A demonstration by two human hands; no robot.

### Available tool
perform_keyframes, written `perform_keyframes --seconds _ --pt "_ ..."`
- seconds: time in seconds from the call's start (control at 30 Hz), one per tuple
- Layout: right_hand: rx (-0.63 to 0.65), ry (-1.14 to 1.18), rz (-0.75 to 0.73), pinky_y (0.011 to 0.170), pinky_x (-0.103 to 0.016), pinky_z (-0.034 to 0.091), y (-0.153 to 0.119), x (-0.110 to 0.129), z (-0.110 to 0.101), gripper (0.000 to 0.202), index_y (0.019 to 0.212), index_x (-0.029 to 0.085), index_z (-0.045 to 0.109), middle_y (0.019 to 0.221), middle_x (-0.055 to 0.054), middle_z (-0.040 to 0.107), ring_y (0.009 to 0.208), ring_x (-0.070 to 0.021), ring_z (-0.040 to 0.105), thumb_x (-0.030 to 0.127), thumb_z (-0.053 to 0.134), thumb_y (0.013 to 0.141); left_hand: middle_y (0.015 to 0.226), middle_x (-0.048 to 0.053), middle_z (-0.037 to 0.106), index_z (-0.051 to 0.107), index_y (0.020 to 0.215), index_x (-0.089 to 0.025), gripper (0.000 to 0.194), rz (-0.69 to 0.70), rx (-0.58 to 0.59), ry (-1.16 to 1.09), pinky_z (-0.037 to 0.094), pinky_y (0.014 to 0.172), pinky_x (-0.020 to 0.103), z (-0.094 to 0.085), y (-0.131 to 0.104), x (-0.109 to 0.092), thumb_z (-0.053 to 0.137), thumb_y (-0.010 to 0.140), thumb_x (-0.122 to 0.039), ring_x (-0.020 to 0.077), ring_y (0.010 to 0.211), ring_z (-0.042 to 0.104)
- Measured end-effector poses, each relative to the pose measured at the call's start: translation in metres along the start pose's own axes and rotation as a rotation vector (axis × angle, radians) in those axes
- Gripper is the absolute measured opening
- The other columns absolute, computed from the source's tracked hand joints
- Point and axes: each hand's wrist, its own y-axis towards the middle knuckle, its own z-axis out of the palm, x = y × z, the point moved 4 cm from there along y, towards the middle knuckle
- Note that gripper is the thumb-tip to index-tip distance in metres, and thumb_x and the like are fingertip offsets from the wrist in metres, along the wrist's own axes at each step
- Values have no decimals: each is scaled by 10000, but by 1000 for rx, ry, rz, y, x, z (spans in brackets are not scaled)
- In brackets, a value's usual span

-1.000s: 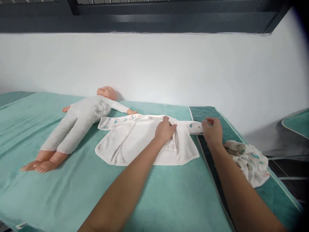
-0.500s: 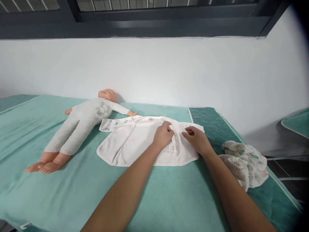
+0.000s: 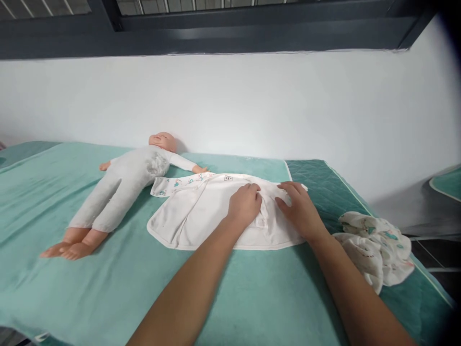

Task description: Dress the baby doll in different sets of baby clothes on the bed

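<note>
A white baby shirt lies spread with its front open on the green bed cover; its printed left-hand sleeve and neck label show. My left hand rests on the shirt's right front panel, fingers curled closed at the folded fabric. Beside it, my right hand lies over the right side of the shirt near the other sleeve, fingers apart, thumb toward the left hand. That sleeve is mostly hidden under it. A baby doll with a white cloth body lies on its back to the left, one hand near the shirt's sleeve.
A crumpled white printed cloth lies at the right on the darker quilted cover. The bed cover runs up to a white wall under a dark window frame. Another green panel shows at the far right.
My right hand's fingers have spread and reached toward the right sleeve. My left hand stays at the same fold. The whole view has shifted slightly.
</note>
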Motion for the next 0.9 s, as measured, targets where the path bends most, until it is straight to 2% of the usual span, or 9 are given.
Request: perform_keyframes --seconds 0.07,0.13,0.2,0.3,0.4,0.53,0.7,0.8,0.9 --pt "-33 74 -122 1066 -457 410 0 17 -1 331 1224 218 588 1279 -120 577 1229 -278 519 300 498 916 1065 105 674 621 1098 -199 274 9 -40 132 453 812 349 -9 1 3 406 927 -205 259 1043 597" --pt "2 121 -181 1107 -458 389 -2 29 3 362 1290 235 562 1361 -106 556 1294 -267 484 346 475 957 1065 146 663 627 1080 -175 272 -21 -55 282 447 830 381 -24 2 13 407 921 -190 299 1075 580" --pt "109 135 -222 1148 -474 351 -6 37 13 473 1401 232 484 1497 -108 455 1398 -270 391 427 469 971 1051 179 656 637 1054 -152 277 -130 -56 402 448 829 409 -44 3 32 399 915 -179 324 1048 592" --pt "305 57 -251 1191 -522 265 -14 38 34 661 1508 178 356 1611 -142 276 1496 -294 225 549 433 967 1039 179 660 644 1045 -155 309 -370 -74 466 469 795 417 -74 1 66 362 922 -184 324 996 621" --pt "390 -52 -219 1205 -540 213 -19 33 45 733 1545 158 287 1626 -144 233 1515 -298 162 601 372 968 1055 153 663 647 1044 -169 306 -460 -93 510 486 793 408 -90 -4 85 369 918 -192 315 1028 609" --pt "389 -93 -208 1200 -543 222 -19 32 47 710 1554 195 268 1634 -125 217 1513 -296 172 591 366 972 1179 158 637 621 1152 -156 322 -405 -194 592 468 921 449 -92 -6 88 412 918 -226 324 1164 541" --pt "302 -56 -315 1197 -546 219 -15 47 34 484 1423 226 472 1628 -102 244 1500 -292 214 437 441 988 1366 176 537 547 1295 -149 399 -322 -163 553 364 1097 450 -79 -1 94 446 921 -248 303 1330 435" --pt "269 85 -423 1149 -456 332 -14 67 20 325 1280 229 577 1511 -94 453 1404 -244 390 325 435 1004 1463 192 450 522 1325 -148 423 -308 -133 572 284 1148 523 -73 -1 97 437 940 -302 326 1420 329" --pt "300 190 -442 953 -360 461 -18 85 10 220 1043 223 648 1164 -76 670 1106 -205 591 310 450 1005 1485 202 425 542 1294 -137 399 -294 -136 588 262 1152 561 -71 -2 92 420 952 -301 336 1431 308"
